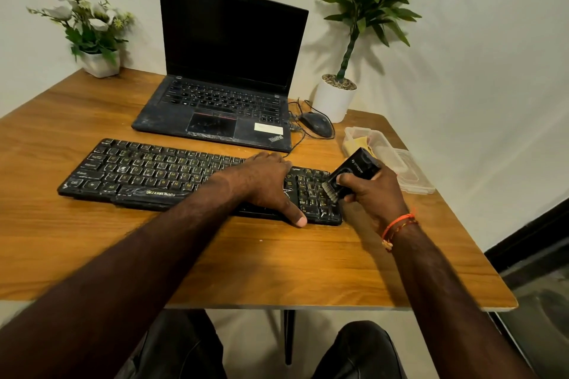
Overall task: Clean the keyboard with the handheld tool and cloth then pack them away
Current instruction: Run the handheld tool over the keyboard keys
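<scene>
Right now my left hand (267, 183) lies flat, fingers spread, on the dusty black keyboard (172, 177) near the table's (277, 268) front edge; my right hand (371, 194) grips the handheld tool (351, 174), bristles touching its right-end keys.

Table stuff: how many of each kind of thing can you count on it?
Keyboards: 1, black corded keyboard
Laptops: 1, black open laptop
Mice: 1, dark mouse
Potted plants: 2, white-flowered, green leafy
Clear plastic boxes: 1
Black handheld brush tools: 1
Total: 7
</scene>
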